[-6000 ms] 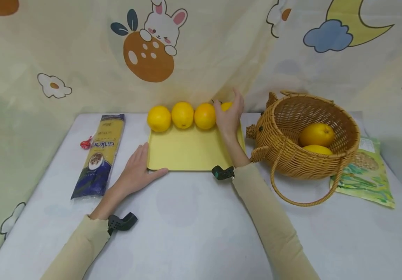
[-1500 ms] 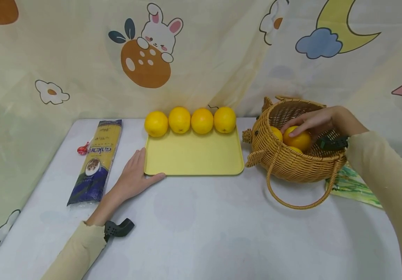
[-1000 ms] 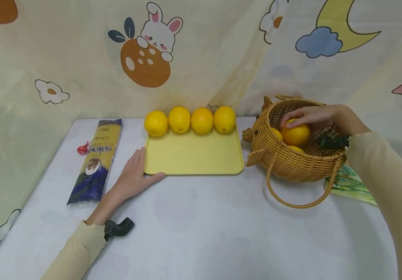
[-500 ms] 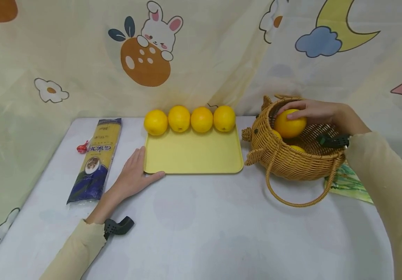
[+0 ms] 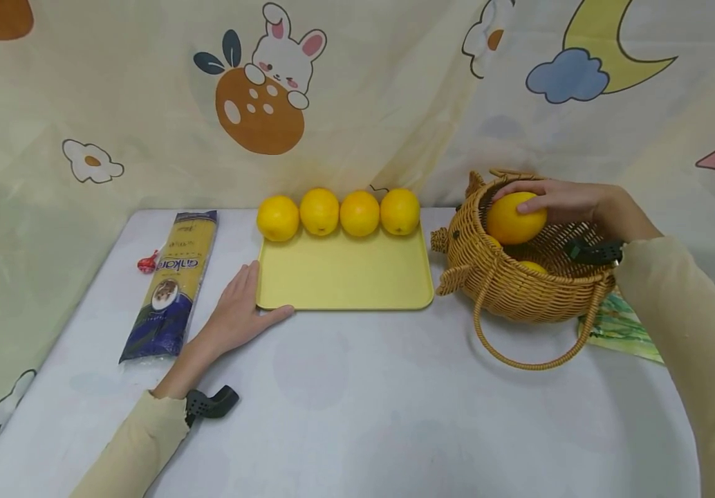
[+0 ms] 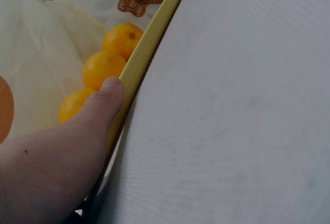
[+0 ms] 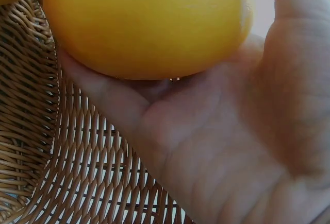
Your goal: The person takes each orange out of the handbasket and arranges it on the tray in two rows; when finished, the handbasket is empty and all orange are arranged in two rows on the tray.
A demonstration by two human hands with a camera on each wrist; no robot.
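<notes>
And up it comes: a second ago your right hand point(image 5: 574, 200) had the held orange point(image 5: 515, 221) down among the other fruit, and now it's higher, tucked against the far left side of the basket point(image 5: 534, 304), near the rim. Your fingers are curled round it with the thumb laid over the top; some fingertips are hidden behind the fruit. It's over the basket's mouth, not yet clear of it. Below, one spare orange point(image 5: 533, 266) shows more plainly, with a sliver of another by the left wall.

Over at the tray point(image 5: 345, 277), there's your big change from six seconds back: your right hand was on the last fruit there, and now the row of four oranges point(image 5: 359, 213) stands by itself along the far edge. I'd judge that row settled, and the work now centred on this fifth one.

Your left hand point(image 5: 238, 315) hasn't budged: fingers straight along the tray's left edge, thumb stretched along the near edge, gripping nothing. You're steadying it, by the look of it.
</notes>
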